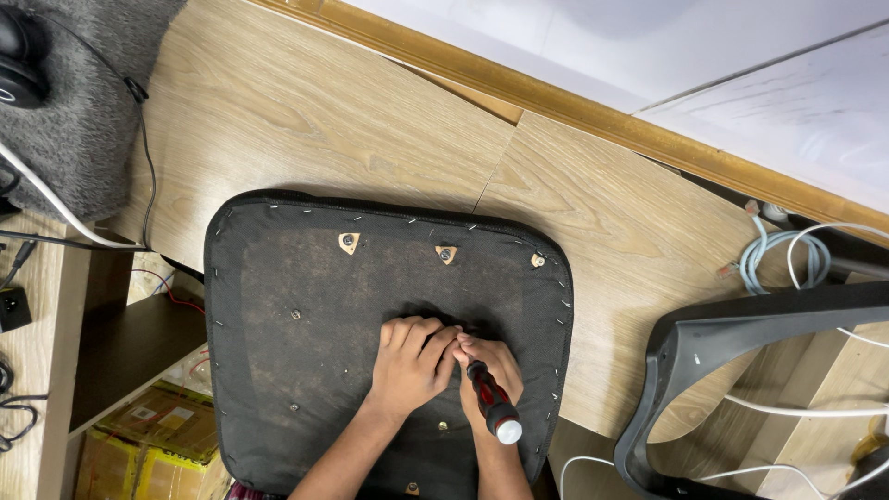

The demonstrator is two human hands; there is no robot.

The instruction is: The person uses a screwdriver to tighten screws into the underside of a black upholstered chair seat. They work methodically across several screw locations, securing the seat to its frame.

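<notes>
Hands meet at the lower middle of the frame, on the underside of a black seat cushion [306,352] that lies flat on a pale wooden desk [306,111]. The right hand [489,366] has its fingers wrapped tight around a red and black screwdriver [491,400], whose handle slants down toward the lower right and ends in a white cap; its tip is hidden under the hands, so where it sits cannot be told. The left hand [412,361] rests just beside it, fingers curled together and pressed down on the fabric, touching the right hand's thumb.

Staples run along the edge of the cushion, and three small bolt points [446,254] show near its upper rim. A grey furry cloth [83,102] fills the upper left corner, with a white cable [56,218] crossing below it. At the right side lies a dark grey plastic chair frame [732,370], with a coil of light blue cable [787,259] above it. Cardboard boxes [148,444] sit in the lower left.
</notes>
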